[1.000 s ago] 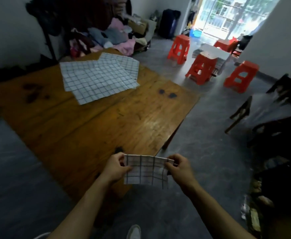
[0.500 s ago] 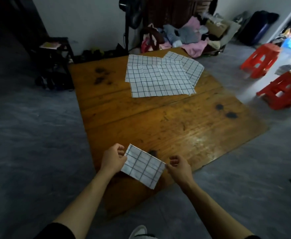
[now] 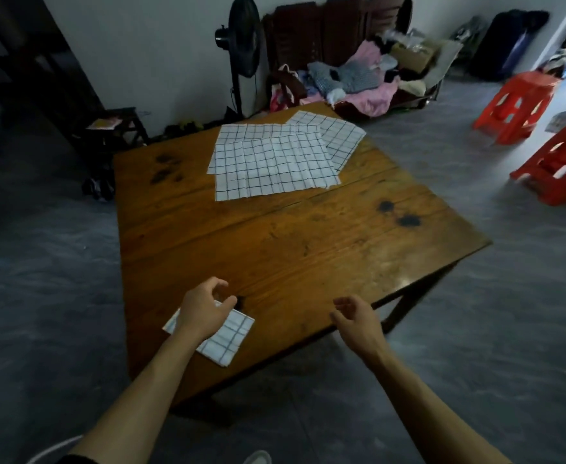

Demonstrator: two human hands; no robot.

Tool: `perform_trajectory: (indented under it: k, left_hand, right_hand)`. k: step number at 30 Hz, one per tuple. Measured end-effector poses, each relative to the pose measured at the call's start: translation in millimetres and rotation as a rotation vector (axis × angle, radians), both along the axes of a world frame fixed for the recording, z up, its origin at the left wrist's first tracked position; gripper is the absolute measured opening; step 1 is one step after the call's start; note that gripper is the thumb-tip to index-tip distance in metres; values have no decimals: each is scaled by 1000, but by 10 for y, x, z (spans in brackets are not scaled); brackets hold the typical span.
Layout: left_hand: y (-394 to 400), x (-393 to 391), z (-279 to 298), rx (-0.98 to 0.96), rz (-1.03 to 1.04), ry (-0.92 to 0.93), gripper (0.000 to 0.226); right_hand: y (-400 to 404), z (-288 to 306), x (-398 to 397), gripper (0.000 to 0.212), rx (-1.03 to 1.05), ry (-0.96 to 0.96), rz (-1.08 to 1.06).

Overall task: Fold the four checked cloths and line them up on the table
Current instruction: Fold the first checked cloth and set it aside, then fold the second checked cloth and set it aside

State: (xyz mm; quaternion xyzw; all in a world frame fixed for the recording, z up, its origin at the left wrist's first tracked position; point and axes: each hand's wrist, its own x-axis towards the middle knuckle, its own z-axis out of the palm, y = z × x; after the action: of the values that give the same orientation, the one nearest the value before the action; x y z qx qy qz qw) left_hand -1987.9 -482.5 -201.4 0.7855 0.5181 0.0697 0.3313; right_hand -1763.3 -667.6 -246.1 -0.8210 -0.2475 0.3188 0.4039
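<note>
A small folded checked cloth [image 3: 229, 336] lies flat near the front left corner of the wooden table [image 3: 308, 249]. My left hand [image 3: 204, 308] hovers just over it with loosely curled fingers, holding nothing, and hides part of the cloth. My right hand [image 3: 355, 316] hangs over the table's front edge, fingers relaxed and empty. At the far side of the table three unfolded checked cloths [image 3: 274, 162] lie spread and overlapping, one poking out at the right [image 3: 341, 139].
Red plastic stools [image 3: 516, 108] stand on the floor at the right. A standing fan [image 3: 241, 51] and a bench piled with clothes [image 3: 358, 78] are behind the table. A small dark stool [image 3: 110, 128] stands at the back left.
The folded cloth went from being held by both hands to lying on the table's front left corner. Both hands have let go. The view has swung left and nearer to the table.
</note>
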Motion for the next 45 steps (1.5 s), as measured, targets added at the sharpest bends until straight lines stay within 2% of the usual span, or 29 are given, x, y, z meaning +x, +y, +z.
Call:
perform_trajectory:
  k: [5, 12, 19, 23, 28, 36, 40, 45]
  left_hand:
    - [-854, 808, 235, 7, -54, -29, 37]
    - [-2113, 2593, 500, 52, -277, -105, 38]
    - [-2782, 4232, 681, 110, -487, -257, 46]
    - [-3021, 5245, 576, 72, -544, -354, 46]
    - [-3138, 6476, 488, 99, -589, -404, 46]
    - [-2689, 8011, 436, 80, -572, -353, 37]
    - [-2514, 8615, 431, 28, -596, -353, 33]
    - [-2194, 9303, 365, 67, -487, -341, 28]
  right_hand:
    - [-871, 313, 814, 24, 57, -70, -4]
    - [-2118, 779, 2088, 31, 96, -309, -75]
    - [-3110, 1127, 3256, 39, 72, -518, -228]
    - [-3494, 1133, 4007, 37, 70, -533, -375]
    - [-3595, 1104, 4992, 34, 38, -543, -459]
    - [-3358, 1160, 6489, 37, 2, -545, -439]
    - [-3131, 1124, 7216, 35, 15, -539, -371]
    - [-2662, 1030, 8281, 34, 100, -542, -237]
